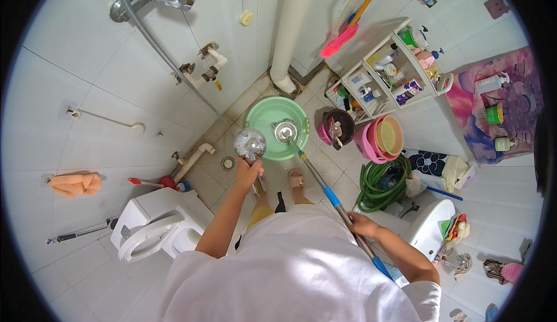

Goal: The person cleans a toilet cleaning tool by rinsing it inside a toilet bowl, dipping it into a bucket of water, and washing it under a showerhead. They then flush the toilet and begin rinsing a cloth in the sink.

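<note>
My left hand (pixel 249 173) grips the handle of a chrome shower head (pixel 249 142), held over the near left rim of a light green plastic basin (pixel 265 109). My right hand (pixel 364 225) is closed around the metal pole (pixel 321 182) of a mop, between its blue sleeves. From my right side the pole slants forward and down into the basin. There the mop's round metal disc (pixel 285 131) sits, with a little grey fibre showing at its edge. Whether water runs from the shower head cannot be seen.
Right of the basin stand a dark bin (pixel 343 119), stacked pink and yellow buckets (pixel 367 141), a white shelf rack (pixel 366 67) with bottles, and a coiled green hose (pixel 370 191). A white toilet (pixel 150 209) is at left, a washbasin (pixel 428 226) at right. A floor drain (pixel 228 163) lies ahead.
</note>
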A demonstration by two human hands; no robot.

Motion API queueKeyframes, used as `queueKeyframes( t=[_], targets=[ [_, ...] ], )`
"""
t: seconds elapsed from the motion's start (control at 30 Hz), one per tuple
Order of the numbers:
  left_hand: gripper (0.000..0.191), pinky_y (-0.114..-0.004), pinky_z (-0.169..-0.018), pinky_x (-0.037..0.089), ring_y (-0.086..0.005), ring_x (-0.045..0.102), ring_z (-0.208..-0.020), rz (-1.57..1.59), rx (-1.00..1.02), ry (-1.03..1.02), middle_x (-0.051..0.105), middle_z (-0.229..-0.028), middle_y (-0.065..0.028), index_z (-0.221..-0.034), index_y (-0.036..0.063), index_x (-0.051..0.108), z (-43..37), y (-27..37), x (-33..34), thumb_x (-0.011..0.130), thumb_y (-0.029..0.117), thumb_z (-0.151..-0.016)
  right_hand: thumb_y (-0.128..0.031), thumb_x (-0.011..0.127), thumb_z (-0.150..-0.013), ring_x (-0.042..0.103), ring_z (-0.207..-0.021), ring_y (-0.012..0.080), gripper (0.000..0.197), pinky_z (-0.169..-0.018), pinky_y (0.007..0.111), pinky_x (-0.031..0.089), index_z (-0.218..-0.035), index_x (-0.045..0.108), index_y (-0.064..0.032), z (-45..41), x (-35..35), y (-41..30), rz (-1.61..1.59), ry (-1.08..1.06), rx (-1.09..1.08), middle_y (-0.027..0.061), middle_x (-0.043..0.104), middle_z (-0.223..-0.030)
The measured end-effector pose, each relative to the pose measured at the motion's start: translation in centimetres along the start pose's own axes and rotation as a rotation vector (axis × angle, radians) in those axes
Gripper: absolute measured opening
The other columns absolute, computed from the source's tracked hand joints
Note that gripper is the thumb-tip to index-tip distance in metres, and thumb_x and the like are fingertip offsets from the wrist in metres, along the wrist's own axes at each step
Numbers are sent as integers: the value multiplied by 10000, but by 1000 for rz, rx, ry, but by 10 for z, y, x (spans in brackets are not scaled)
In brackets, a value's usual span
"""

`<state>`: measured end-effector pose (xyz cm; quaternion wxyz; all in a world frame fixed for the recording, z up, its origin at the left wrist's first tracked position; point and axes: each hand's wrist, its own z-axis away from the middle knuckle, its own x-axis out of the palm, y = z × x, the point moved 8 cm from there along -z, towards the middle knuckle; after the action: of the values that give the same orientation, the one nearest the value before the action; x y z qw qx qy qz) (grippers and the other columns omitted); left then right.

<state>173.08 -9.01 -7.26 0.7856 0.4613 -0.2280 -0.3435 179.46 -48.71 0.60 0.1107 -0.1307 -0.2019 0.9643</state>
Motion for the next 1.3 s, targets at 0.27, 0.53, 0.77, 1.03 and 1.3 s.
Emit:
queueKeyframes(
  t=[0.27, 0.53, 0.77, 1.03, 1.3],
  targets=[
    [359, -265, -476, 455, -131, 546, -521, 31, -13, -19, 540, -717, -85, -979, -44, 353, 9, 17, -4, 578, 96, -736, -74, 590, -745, 497, -481, 163, 286, -428, 293, 413, -992, 472, 9, -11, 5, 63, -482, -138, 369, 87, 501, -600],
    [269, -266, -469, 451, -130, 537, -509, 109, -40, 5, 541, -720, -83, -926, -23, 409, 4, 15, -13, 575, 88, -746, -92, 580, -734, 436, -410, 113, 378, -357, 257, 364, -1090, 475, -22, -71, 4, 39, -199, 157, 158, 36, 507, -606],
    [308, -259, -468, 450, -127, 539, -515, 117, -8, -41, 539, -670, -81, -934, -29, 391, 7, 15, -18, 592, 107, -744, -132, 546, -797, 395, -385, 95, 506, -328, 244, 330, -1268, 367, -76, 36, -10, 32, -445, 93, 165, 46, 492, -638],
    [377, -247, -468, 448, -122, 536, -498, 90, 11, -25, 546, -679, -86, -960, -49, 355, 6, 27, -15, 603, 132, -741, -231, 520, -827, 556, -592, 176, 598, -517, 316, 472, -1362, 260, -171, -73, -5, 73, 189, 236, 190, 110, 582, -749],
    [346, -260, -447, 445, -123, 527, -494, 100, 52, -13, 541, -684, -79, -976, -32, 346, 3, 26, -28, 583, 102, -763, -167, 526, -842, 512, -562, 126, 492, -490, 260, 432, -1309, 379, -125, -72, -4, 28, -144, 260, 151, 64, 559, -737]
  ],
)
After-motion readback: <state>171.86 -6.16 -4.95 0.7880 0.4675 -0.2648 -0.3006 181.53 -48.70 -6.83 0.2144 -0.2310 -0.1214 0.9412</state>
